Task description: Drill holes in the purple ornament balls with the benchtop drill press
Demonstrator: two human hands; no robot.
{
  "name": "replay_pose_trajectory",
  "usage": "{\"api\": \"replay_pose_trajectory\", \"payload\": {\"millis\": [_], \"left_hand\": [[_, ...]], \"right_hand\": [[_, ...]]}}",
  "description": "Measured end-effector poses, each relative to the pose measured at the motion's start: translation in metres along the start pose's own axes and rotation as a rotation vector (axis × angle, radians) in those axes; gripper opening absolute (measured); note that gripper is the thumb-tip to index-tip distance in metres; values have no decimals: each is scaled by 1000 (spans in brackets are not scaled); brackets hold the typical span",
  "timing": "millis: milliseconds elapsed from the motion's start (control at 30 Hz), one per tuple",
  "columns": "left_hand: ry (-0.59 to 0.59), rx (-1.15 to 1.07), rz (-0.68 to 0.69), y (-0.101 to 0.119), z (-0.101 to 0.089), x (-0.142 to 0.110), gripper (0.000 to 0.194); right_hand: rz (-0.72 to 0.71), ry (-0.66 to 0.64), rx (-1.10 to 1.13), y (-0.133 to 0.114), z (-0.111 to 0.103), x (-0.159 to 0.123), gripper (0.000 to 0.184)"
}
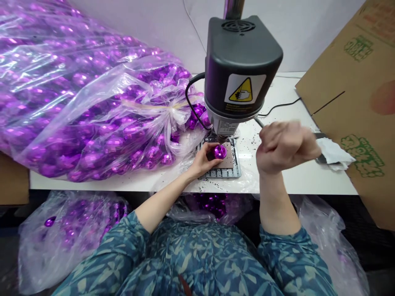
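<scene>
My left hand (203,159) pinches a small shiny purple faceted ball (220,151) on the metal base plate (232,169) of a bench drill press (240,70), right under the spindle. My right hand (284,144) is closed in a fist around the press's lever handle (321,158), which is wrapped in white tissue at its end; the hand is slightly blurred. The press head is dark grey with a yellow warning sticker.
A huge clear plastic bag of purple balls (77,94) fills the left of the white table (308,181). More bags of balls (68,230) sit under the table. A cardboard box (361,102) leans at the right. Dark shavings lie scattered near the press.
</scene>
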State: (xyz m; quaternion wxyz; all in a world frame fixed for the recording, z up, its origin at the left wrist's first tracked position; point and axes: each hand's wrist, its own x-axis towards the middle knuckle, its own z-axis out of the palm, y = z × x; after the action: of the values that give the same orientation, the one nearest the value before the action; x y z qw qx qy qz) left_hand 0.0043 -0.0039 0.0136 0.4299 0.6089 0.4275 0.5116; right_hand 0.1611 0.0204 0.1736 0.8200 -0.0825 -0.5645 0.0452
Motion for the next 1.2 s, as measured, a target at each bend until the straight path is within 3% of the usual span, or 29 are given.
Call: {"api": "replay_pose_trajectory", "payload": {"millis": [67, 167, 300, 467, 567, 633, 800, 867, 900, 967, 1033, 1067, 1200], "left_hand": [[16, 45, 6, 3, 0, -1, 59], [68, 138, 40, 4, 2, -5, 56], [148, 240, 67, 3, 4, -6, 52], [166, 280, 12, 9, 4, -3, 51], [221, 343, 93, 19, 1, -21, 46], [126, 398, 194, 26, -2, -46, 44], [-467, 720, 354, 37, -12, -117, 43], [-513, 782, 434, 36, -22, -128, 50], [-471, 765, 477, 36, -28, -125, 50], [-267, 708, 518, 33, -45, -104, 37], [-29, 716, 446, 29, -63, -65, 24], [68, 763, 361, 28, -70, -41, 27], [16, 995, -38, 23, -84, 52, 50]], "right_hand": [[187, 55, -64, -4, 11, 21, 55], [446, 33, -120, -2, 26, 51, 59], [574, 4, -113, 10, 38, 75, 58], [757, -24, -124, 19, 46, 89, 54], [764, -30, -145, 22, 47, 92, 57], [745, -33, -151, 24, 47, 92, 58], [716, -20, -136, 21, 46, 91, 56], [710, -27, -126, 18, 46, 90, 55], [699, -33, -121, 17, 45, 90, 54], [664, -36, -112, 16, 44, 88, 52], [642, -40, -115, 16, 43, 86, 51], [643, -38, -121, 17, 43, 86, 51], [646, -20, -141, 20, 43, 85, 52]]}}
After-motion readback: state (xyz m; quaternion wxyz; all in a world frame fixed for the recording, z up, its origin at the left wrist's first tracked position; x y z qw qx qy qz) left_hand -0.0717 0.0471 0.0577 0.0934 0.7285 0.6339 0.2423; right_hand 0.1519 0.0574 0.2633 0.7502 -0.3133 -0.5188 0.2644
